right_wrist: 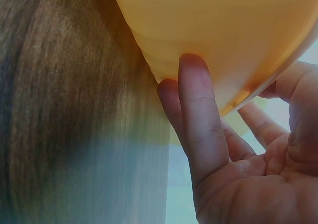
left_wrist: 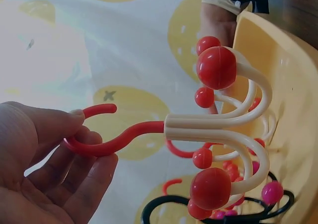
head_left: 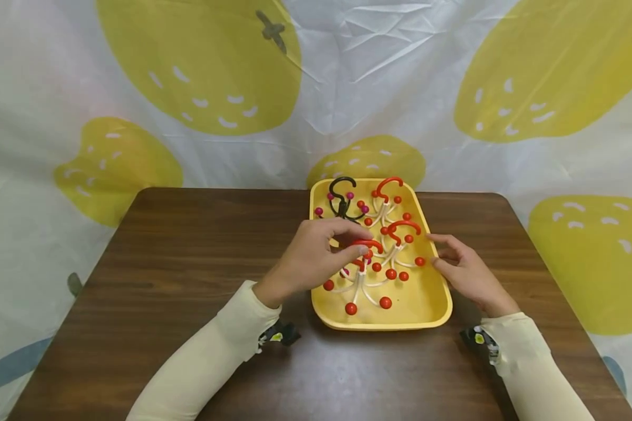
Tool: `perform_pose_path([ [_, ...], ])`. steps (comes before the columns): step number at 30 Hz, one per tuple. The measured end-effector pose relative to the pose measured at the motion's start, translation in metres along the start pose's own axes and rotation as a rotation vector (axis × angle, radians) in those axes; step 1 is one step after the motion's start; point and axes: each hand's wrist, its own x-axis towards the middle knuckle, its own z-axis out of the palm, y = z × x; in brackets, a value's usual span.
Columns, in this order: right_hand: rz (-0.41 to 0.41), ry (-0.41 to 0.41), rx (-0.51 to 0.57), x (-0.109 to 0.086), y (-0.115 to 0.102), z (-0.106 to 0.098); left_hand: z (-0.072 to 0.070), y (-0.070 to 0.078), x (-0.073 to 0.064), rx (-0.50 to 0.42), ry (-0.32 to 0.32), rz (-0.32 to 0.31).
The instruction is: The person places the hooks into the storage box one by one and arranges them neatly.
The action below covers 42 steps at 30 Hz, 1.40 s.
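My left hand [head_left: 318,257] pinches the red hook of a hanger [left_wrist: 134,134] between thumb and fingers. White curved arms tipped with red balls spread from the hook's shank. In the head view this hanger [head_left: 360,283] is above the near left part of a yellow tray [head_left: 381,325]. At the tray's right side, my right hand [head_left: 469,272] has its thumb and forefinger at the rim, while other fingers [right_wrist: 198,100] lie against the outer wall.
Two more red-hooked hangers [head_left: 397,251] lie in the tray's right half. A black hanger [head_left: 342,207] with magenta balls is at the far left of the tray. The brown wooden table [head_left: 189,251] meets a fruit-patterned cloth [head_left: 232,158] at the back.
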Motion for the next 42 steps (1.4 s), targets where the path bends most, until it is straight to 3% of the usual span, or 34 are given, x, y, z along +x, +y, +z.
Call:
perform_pose_path([
  [8, 0.018, 0.004, -0.016, -0.001, -0.003, 0.000, 0.018, 0.000, 0.008, -0.068, -0.019, -0.005],
  [19, 0.020, 0.000, -0.013, 0.001, 0.001, -0.001, 0.042, -0.005, 0.017, -0.088, -0.023, -0.030],
  [25, 0.025, 0.000, -0.011, 0.001, 0.003, -0.001, 0.055, -0.008, 0.016, -0.092, -0.054, -0.014],
  [34, 0.005, 0.000, -0.006, 0.002, 0.002, 0.000, 0.073, -0.009, 0.015, -0.032, -0.098, -0.061],
  [42, -0.017, 0.007, 0.007, 0.003, 0.005, 0.000, 0.084, -0.008, 0.018, -0.037, -0.102, -0.059],
])
